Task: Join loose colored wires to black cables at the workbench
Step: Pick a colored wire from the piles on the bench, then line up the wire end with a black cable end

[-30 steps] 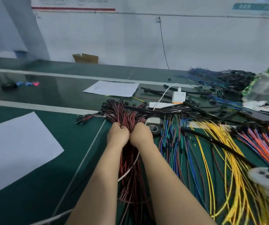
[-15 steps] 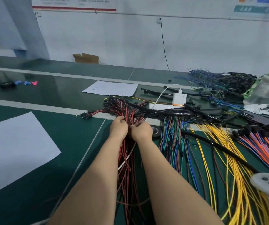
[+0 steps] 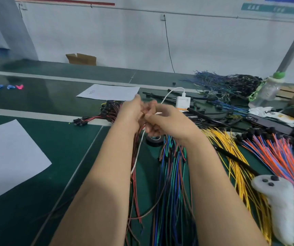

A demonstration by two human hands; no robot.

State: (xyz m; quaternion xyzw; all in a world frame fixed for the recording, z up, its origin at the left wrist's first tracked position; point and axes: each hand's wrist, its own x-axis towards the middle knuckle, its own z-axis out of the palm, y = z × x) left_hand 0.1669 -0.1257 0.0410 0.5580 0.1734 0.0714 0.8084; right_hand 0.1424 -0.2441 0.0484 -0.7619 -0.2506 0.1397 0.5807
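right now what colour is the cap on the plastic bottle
Green; the bottle cap shows best in the head view.

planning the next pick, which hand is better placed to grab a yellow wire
Probably right: the right hand sits nearer the yellow wires on its right; the left hand grips the red and black wires and would need to cross.

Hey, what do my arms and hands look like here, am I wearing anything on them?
The left arm and right arm are bare, no sleeves in view. The left hand and right hand wear no gloves; no watch or bracelet shows at either wrist.
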